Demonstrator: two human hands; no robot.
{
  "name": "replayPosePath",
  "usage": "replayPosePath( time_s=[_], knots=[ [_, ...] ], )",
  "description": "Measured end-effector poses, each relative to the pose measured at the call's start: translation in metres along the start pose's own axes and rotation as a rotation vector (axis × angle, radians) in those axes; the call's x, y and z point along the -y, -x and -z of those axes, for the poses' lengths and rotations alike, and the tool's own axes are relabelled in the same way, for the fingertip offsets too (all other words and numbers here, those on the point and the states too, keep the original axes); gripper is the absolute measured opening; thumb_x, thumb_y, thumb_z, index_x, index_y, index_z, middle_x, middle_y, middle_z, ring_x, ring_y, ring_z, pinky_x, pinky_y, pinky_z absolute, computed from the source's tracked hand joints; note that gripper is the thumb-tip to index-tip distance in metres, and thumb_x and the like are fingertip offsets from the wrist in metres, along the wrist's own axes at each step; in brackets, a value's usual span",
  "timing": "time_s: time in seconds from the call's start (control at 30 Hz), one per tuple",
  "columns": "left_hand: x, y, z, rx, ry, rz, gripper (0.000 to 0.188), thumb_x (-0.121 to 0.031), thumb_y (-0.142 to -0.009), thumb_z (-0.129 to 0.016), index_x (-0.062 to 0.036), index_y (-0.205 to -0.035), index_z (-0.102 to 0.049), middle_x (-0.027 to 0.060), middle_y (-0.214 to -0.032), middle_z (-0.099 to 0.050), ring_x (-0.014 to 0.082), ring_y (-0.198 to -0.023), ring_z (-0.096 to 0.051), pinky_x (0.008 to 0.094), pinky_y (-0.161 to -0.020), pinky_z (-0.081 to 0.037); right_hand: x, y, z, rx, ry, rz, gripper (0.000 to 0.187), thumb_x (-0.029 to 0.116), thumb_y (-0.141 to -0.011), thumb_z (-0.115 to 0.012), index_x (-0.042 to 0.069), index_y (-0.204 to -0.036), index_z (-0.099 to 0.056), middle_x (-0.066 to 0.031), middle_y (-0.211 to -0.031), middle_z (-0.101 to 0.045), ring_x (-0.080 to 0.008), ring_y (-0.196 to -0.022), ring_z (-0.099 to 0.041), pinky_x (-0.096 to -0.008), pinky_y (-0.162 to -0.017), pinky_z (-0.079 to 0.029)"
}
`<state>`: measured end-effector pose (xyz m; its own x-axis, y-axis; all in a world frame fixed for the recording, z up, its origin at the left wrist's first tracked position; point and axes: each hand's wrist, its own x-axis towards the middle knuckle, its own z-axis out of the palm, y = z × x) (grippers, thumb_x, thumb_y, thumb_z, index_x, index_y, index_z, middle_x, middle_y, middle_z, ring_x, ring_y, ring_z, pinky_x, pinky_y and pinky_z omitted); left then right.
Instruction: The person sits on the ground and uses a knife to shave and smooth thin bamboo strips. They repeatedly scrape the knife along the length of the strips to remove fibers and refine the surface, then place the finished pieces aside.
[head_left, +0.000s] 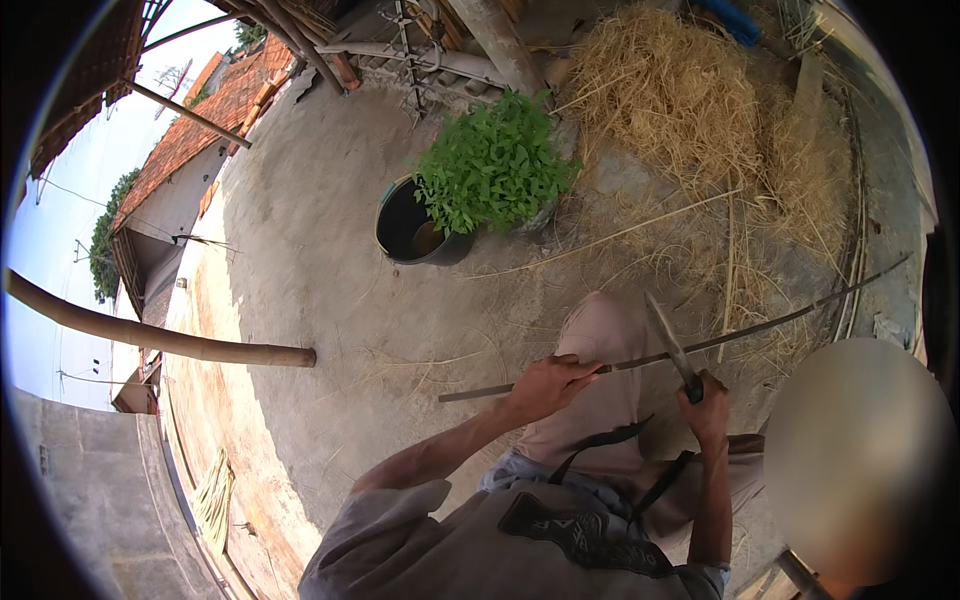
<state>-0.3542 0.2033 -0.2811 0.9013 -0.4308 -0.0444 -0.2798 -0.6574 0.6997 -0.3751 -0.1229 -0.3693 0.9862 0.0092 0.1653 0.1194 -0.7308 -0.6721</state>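
In right hand [706, 408], one knife [673, 346]

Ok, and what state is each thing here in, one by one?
Long thin brown strip: no break visible, gripped by the left hand.
Dark-handled metal knife: unsheathed, in the right hand, crossing the strip; contact unclear.
Bushy green leaves: bunched, fresh-looking.
Round black bucket: uncovered, upright, partly hidden by leaves.
Golden straw: dry-looking, loosely heaped.

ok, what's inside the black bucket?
A brownish patch shows low inside the black bucket; can't tell what it is. Green leaves cover its right side, hiding whatever is there.
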Motion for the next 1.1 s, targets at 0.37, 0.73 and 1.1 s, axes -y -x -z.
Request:
replayPosePath(
  time_s=[0.37, 0.73, 1.1],
  knots=[
    [0.016, 0.029, 0.036, -0.046, 0.052, 0.227, 0.022, -0.020, -0.095, -0.070, -0.0066, -0.111, -0.075, 0.0144, -0.082, -0.068, 0.0224, -0.064, -0.064, 0.0374, -0.061, -0.048, -0.122, -0.012, 0.063, -0.309, -0.122, -0.841, 0.031, 0.027, -0.088, -0.069, -0.003, -0.080, -0.066, -0.0107, -0.057, -0.062, -0.0190, -0.049, -0.063, -0.0366, -0.049, -0.050],
    [0.006, -0.014, 0.000, -0.024, 0.028, 0.405, 0.028, -0.029, -0.096, -0.071, -0.0016, -0.095, -0.073, 0.0089, -0.059, -0.054, 0.0129, -0.053, -0.046, 0.0321, -0.053, -0.036, 0.034, 0.035, -0.042, -0.360, -1.210, -1.294, 0.033, 0.032, -0.087, -0.071, 0.002, -0.083, -0.060, -0.0068, -0.068, -0.059, -0.0200, -0.054, -0.061, -0.0368, -0.049, -0.051],
    [-0.012, -0.011, -0.036, -0.128, -0.394, 0.172, 0.030, -0.032, -0.100, -0.062, -0.0075, -0.082, -0.063, 0.0150, -0.071, -0.067, 0.0399, -0.060, -0.063, 0.0467, -0.052, -0.042, 0.049, 0.049, 0.002, 0.298, -0.040, -0.272, 0.034, 0.028, -0.080, -0.075, -0.002, -0.095, -0.066, -0.0241, -0.077, -0.068, -0.0449, -0.076, -0.068, -0.0493, -0.072, -0.055]
  ],
)
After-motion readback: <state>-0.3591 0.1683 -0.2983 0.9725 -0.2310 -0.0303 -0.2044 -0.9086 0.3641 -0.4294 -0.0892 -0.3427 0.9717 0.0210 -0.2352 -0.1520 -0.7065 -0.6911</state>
